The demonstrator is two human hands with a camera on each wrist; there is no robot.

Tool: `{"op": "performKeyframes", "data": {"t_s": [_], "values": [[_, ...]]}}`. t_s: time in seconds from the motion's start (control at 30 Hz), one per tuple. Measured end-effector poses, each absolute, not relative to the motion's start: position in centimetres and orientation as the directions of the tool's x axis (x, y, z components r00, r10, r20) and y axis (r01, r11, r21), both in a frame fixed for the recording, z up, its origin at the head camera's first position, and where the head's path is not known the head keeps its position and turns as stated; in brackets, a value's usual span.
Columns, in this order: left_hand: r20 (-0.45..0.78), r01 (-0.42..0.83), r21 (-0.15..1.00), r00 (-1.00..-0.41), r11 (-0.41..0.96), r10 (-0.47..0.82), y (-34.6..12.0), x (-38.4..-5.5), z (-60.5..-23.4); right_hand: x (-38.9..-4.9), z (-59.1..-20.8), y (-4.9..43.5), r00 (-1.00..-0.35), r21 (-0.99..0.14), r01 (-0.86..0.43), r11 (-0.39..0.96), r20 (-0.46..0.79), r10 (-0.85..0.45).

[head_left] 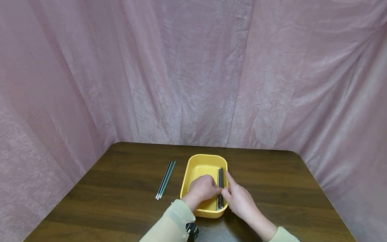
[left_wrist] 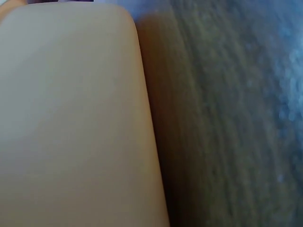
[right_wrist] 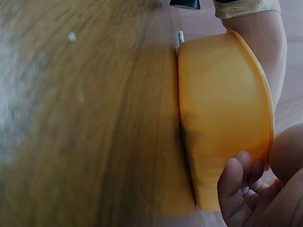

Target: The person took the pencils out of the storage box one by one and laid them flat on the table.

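A yellow rectangular plastic container (head_left: 206,212) stands on the table. Several dark pencils (head_left: 220,174) lie lengthwise in it along its right wall. My left hand (head_left: 203,187) reaches inside, its fingers bent and a fingertip touching the pencils; whether it pinches them is hidden. From the right, my right hand (head_left: 240,199) holds the container's side, thumb over the rim and index finger stretched along it. The right wrist view shows the other fingers (right_wrist: 231,187) curled by the outer wall. A close, blurred container wall (left_wrist: 75,113) fills much of the left wrist view.
Left of the container, several dark and green pencils (head_left: 165,180) with white erasers lie on the brown wooden table (head_left: 121,188). A black device (head_left: 192,231) sits at the left wrist. Behind the table hangs a pink curtain (head_left: 193,74).
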State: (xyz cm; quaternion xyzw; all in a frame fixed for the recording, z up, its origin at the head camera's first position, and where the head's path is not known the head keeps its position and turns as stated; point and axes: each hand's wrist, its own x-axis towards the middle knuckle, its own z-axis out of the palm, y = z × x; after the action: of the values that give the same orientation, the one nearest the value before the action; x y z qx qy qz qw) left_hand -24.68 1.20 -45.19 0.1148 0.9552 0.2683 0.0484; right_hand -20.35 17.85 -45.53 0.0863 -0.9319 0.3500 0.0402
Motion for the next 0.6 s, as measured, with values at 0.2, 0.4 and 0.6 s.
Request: {"op": "performKeyframes", "data": {"t_s": [0.2,0.4,0.6], "values": [[-0.024,0.198,0.534,-0.968,0.822,0.249,1.28,-24.84,-45.52,-20.23,-45.68,17.91,-0.98,-0.645,-0.197,0.738,0.148,-0.132],[-0.017,0.204,0.546,-0.967,0.813,0.254,1.35,-25.06,-45.83,-20.12,-45.62,17.88,-0.982,-0.665,-0.19,0.723,0.139,-0.13],[-0.03,0.189,0.556,-0.969,0.809,0.247,1.35,-25.02,-45.71,-20.06,-45.43,17.85,-0.983,-0.681,-0.182,0.709,0.129,-0.129]]}}
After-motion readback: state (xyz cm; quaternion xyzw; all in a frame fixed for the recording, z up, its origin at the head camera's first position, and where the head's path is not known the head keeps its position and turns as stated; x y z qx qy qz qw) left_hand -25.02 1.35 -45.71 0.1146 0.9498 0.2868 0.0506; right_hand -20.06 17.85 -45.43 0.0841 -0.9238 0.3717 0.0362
